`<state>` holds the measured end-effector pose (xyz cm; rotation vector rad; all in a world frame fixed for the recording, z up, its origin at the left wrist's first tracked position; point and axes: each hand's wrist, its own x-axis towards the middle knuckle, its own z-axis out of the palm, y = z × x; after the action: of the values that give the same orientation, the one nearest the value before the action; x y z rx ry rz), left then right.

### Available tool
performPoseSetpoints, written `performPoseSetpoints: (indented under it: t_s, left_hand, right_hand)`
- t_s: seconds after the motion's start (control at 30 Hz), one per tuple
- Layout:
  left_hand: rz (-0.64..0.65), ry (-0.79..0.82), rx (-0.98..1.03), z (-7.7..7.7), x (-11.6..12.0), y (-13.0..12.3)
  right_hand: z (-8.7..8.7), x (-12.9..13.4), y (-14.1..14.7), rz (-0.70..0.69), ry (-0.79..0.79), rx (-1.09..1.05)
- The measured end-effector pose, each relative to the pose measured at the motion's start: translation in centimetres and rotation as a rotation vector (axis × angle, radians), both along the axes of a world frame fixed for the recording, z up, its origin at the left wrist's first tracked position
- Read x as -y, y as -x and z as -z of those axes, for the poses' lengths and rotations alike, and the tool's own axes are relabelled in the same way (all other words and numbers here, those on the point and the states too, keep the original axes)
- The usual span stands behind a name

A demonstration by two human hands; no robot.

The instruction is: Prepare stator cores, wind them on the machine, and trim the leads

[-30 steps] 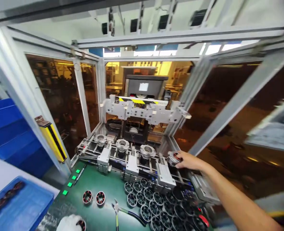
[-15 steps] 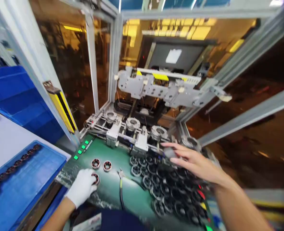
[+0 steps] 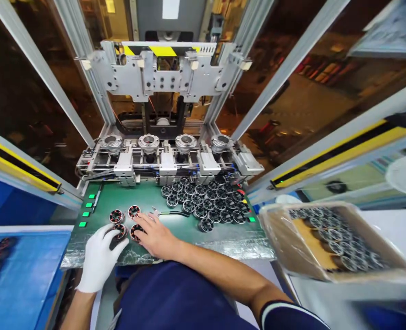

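My left hand [image 3: 101,256], in a white glove, curls its thumb and fingers around a wound motor stator [image 3: 119,232], a ring with reddish coils, on the green work surface [image 3: 96,238]. Bare, my right hand [image 3: 159,239] reaches in beside it, fingers bent over another stator [image 3: 134,233] that they partly cover. Just behind its fingertips is a third stator [image 3: 134,211]; one more stator [image 3: 116,216] lies behind my left hand. A pair of pliers [image 3: 173,212] with dark handles rests to the right, its jaws close to my right hand.
Many dark rings with silvery rims [image 3: 206,224] stand grouped on the right. Behind them runs a row of metal fixtures [image 3: 148,143] under a machine head [image 3: 168,82]. A box of rings [image 3: 343,275] is at right, a blue tray [image 3: 60,243] at left. Yellow-edged posts [image 3: 20,162] flank the surface.
My right hand has come left from the dark rings to the stators. My left hand stays by the stators, and one more stator now shows there. The view has swung right.
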<state>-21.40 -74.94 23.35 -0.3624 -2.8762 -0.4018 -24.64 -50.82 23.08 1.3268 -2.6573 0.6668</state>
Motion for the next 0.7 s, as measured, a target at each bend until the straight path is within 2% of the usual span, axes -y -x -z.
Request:
performPoseSetpoints:
  t_s: [0.1, 0.2, 0.3, 0.4, 0.47, 0.57, 0.63, 0.7]
  left_hand:
    - [-0.089, -0.135, -0.106, 0.5, 0.3, -1.4]
    - [-0.177, -0.198, -0.123, 0.7, 0.1, -2.3]
    - [-0.210, -0.236, -0.143, 0.5, -0.3, -2.2]
    - [-0.224, -0.272, -0.151, 0.3, -0.3, -1.6]
    - [-0.251, -0.346, -0.115, 0.4, 0.0, -1.2]
    - [-0.270, -0.646, 0.071, 1.2, 0.3, -0.4]
    - [-0.253, -0.850, 0.195, 1.8, 0.3, 0.1]
    - [-0.237, -0.951, 0.253, 2.2, 0.1, 0.5]
  right_hand:
    - [-0.1, -4.3, 0.7, 0.199, 0.178, 0.055]
    - [0.8, -8.0, 2.8, 0.413, 0.243, 0.111]
    - [1.9, -9.0, 4.7, 0.483, 0.302, 0.175]
    - [1.9, -8.3, 5.1, 0.486, 0.423, 0.259]
    - [1.0, -7.8, 4.8, 0.489, 0.537, 0.319]
    - [-1.6, -7.4, 4.9, 0.441, 0.704, 0.455]
    - [-3.7, -7.2, 5.9, 0.341, 0.763, 0.573]
    - [-5.9, -6.5, 8.0, 0.222, 0.778, 0.663]
